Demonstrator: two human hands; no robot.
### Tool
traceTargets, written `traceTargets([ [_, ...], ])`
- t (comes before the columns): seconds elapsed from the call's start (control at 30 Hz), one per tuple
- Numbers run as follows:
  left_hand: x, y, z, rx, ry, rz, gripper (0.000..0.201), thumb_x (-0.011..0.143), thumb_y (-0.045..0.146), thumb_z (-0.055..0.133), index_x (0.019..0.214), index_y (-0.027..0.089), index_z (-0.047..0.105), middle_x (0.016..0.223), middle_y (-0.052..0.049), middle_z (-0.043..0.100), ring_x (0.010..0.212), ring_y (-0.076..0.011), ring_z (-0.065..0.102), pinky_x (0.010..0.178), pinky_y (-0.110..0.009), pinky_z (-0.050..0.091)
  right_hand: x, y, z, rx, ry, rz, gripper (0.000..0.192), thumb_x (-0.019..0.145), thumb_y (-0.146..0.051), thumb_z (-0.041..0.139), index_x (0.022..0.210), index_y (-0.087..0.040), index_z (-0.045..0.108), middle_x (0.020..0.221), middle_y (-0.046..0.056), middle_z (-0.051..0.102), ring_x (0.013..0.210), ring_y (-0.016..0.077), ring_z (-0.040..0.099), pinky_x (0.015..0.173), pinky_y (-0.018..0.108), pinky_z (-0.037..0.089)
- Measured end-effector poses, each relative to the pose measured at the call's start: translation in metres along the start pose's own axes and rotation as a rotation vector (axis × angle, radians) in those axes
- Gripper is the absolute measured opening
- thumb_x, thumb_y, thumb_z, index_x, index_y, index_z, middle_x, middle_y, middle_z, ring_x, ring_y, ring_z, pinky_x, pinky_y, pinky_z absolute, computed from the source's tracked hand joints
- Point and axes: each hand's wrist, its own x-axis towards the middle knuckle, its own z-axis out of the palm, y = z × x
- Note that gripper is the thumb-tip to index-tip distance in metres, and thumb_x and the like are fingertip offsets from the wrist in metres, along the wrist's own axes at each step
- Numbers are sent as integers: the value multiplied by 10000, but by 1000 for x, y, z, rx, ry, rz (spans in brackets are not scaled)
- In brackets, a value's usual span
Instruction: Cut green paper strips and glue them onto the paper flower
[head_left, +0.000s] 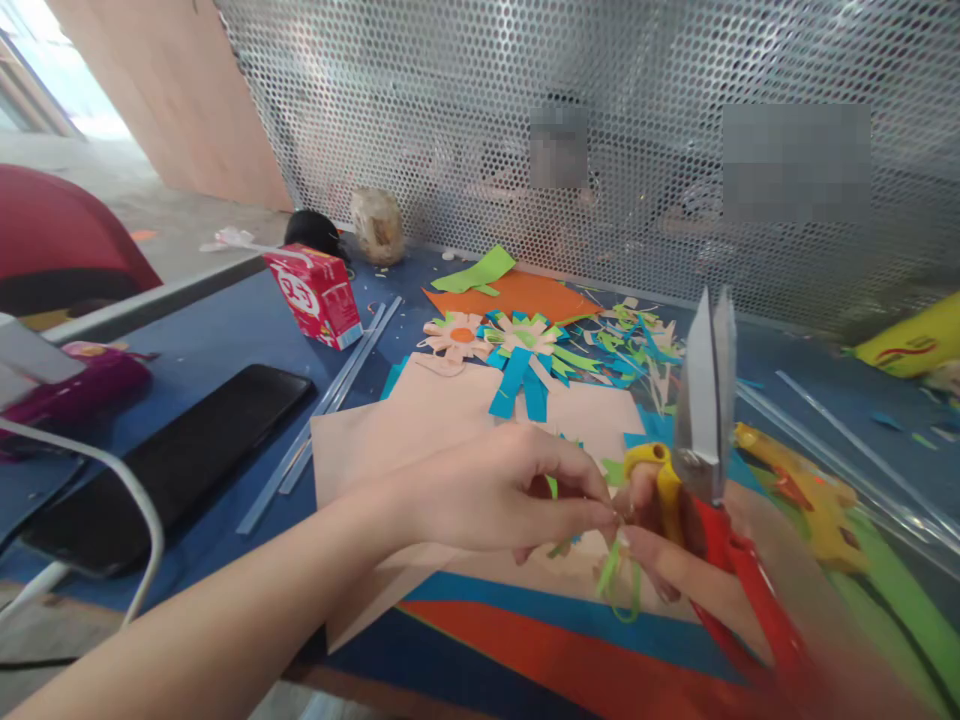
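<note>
My left hand (510,490) reaches across the paper, thumb and index finger closed in a pinch against the fingers of my right hand (667,550). Thin green paper strips (621,590) curl down just below the meeting fingertips; the exact spot gripped is small and blurred. Scissors (705,460) with red and yellow handles are hooked in my right hand, their blades pointing up. Beneath both hands lie pale paper sheets (352,450) over blue and orange-red paper (510,635). Just beyond are a pale paper flower (457,338) with an orange centre and a blue-green paper rosette (523,340) with blue tails.
A yellow glue gun (806,495) and clear glue sticks (847,450) lie at right. Paper scraps (637,335) are heaped toward the perforated metal panel (450,120). Leftward are a red drink carton (315,295), more glue sticks (337,385), a black phone (172,460) and a white cable (142,500).
</note>
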Motion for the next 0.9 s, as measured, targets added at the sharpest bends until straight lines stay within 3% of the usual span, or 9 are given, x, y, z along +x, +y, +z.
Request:
traceTargets([
  [0.2,1,-2,0,181,120,58,170,830,248,486,748,181,620,544,47,526,392,-52,525,396,-132,396,-2,-5,-1,46,33,50,158,702,-267,626,739,-233,476,572,-82,477,390,48,375,389,169,328],
  [0.4,2,-5,2,162,107,93,194,845,259,460,785,169,622,637,-1,614,420,-72,562,385,-149,414,0,-5,1,-1,113,37,122,659,-263,642,726,-228,546,607,-57,540,475,96,486,439,196,424],
  [0.63,0,-4,4,215,163,56,180,709,357,644,785,194,626,744,9,661,592,-94,618,427,-130,411,4,-1,-10,-37,91,9,177,684,-297,662,711,-235,498,663,-21,562,624,152,584,387,184,392],
  [0.9,4,-11,8,-45,97,-38,97,748,287,604,773,202,645,747,-9,678,512,-116,648,462,-181,488,3,3,-19,-199,128,-38,144,701,-314,673,734,-261,543,579,-26,575,450,140,551,334,195,431],
])
